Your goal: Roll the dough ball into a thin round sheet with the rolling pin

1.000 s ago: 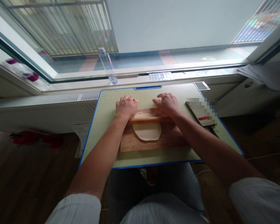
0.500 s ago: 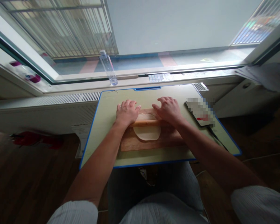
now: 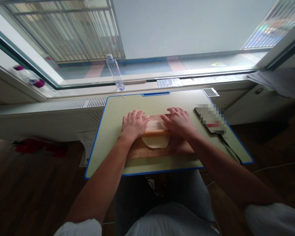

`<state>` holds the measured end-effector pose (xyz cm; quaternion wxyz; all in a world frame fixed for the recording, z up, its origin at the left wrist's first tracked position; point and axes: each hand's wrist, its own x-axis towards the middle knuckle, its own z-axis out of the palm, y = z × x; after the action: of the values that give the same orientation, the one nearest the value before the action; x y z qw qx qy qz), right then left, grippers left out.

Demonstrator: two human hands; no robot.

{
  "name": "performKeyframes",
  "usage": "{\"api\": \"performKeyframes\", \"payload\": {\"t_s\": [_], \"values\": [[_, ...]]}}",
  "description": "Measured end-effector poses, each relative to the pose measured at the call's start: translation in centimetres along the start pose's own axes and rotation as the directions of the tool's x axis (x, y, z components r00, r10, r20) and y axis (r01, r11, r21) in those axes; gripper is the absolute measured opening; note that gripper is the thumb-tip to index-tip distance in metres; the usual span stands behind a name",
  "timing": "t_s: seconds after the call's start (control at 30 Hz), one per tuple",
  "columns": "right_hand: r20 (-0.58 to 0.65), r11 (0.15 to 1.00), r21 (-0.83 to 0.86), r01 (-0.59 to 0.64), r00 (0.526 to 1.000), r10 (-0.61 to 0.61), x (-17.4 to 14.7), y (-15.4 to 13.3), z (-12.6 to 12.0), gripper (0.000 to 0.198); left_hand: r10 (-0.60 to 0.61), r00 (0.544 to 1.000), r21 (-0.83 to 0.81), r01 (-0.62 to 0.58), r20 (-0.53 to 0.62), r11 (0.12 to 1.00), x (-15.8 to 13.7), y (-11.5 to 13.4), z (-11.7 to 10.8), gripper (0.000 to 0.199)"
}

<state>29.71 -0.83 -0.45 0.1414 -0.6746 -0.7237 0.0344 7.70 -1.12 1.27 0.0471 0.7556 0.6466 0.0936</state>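
Note:
A wooden rolling pin (image 3: 156, 133) lies crosswise on a thin, roundish sheet of dough (image 3: 156, 142), which shows in front of and behind it. Under both is a reddish-brown wooden board (image 3: 144, 154). Over the pin's left end rests my left hand (image 3: 134, 123), palm down, its fingers stretched forward and slightly bent. My right hand (image 3: 178, 121) lies over the other end in the same way, fingers apart and not wrapped round the pin. Both ends of the pin are hidden beneath my palms.
The board sits on a pale green, blue-edged table (image 3: 105, 144). To the right lies a phone (image 3: 208, 119) with a black cable (image 3: 227, 144). Behind, a clear bottle (image 3: 116, 73) stands on the window sill (image 3: 137, 86); a white-and-purple bottle (image 3: 30, 77) is at left.
Both hands and the rolling pin have moved slightly toward me over the dough. The fingers remain stretched out.

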Motion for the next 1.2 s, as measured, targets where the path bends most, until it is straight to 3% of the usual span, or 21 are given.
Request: {"api": "performKeyframes", "payload": {"t_s": [0.37,0.77,1.2], "values": [[-0.025,0.999,-0.006,0.033,0.999,-0.033,-2.9,-0.4,-0.6,0.060,0.001,1.000,0.029,0.000,-0.007,1.000,-2.5,0.3,0.0,0.052],[0.099,0.997,-0.072,-0.031,0.994,0.038,-4.7,-0.8,-0.8,0.077,0.006,0.999,0.066,-0.008,0.038,0.998,-4.5,0.9,-0.3,0.059],[0.025,0.989,-0.142,0.029,0.999,-0.025,-8.0,-1.4,-1.4,0.073,-0.003,1.000,0.072,0.005,-0.029,0.997,-7.5,1.5,0.1,0.058]]}}
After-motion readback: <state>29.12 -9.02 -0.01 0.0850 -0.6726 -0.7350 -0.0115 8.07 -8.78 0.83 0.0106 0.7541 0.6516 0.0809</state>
